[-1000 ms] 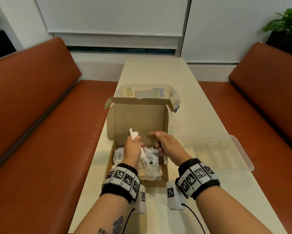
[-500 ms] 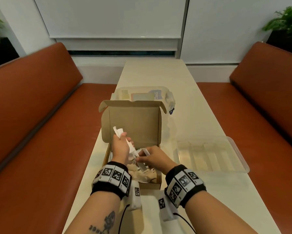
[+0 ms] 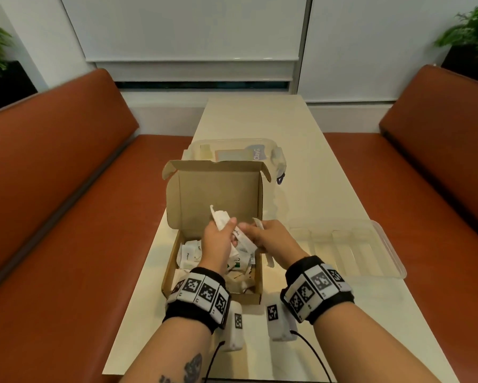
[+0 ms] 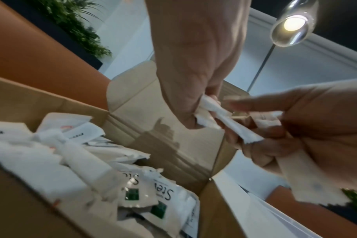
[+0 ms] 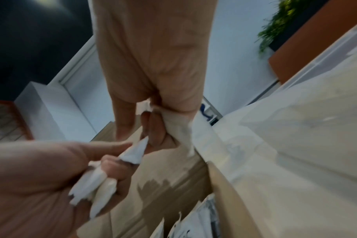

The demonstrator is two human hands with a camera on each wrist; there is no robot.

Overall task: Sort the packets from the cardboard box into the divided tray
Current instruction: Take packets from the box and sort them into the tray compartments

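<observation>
**Two hands, both full, over the open box**

Several white packets [image 3: 221,221] are bunched in the left hand [image 3: 218,244], its fingers curled round them, the ends sticking up past the thumb and out below the palm. The right hand [image 3: 271,240] meets it just beside, thumb and fingers pinching a long white sachet [image 3: 244,239] that slants between the two hands; a brownish packet [image 4: 308,175] is also tucked under its curled fingers. Both hands hover above the cardboard box [image 3: 174,272], wrists turned inward, forearms converging from the near table edge. More packets [image 3: 189,254] lie heaped in the box, whose lid stands upright behind. The divided tray [image 3: 392,252], clear plastic, sits on the table [image 3: 301,139] to the right of the box. A clear lidded container [image 3: 276,156] stands behind the box lid. Orange benches [image 3: 66,217] flank the table.
</observation>
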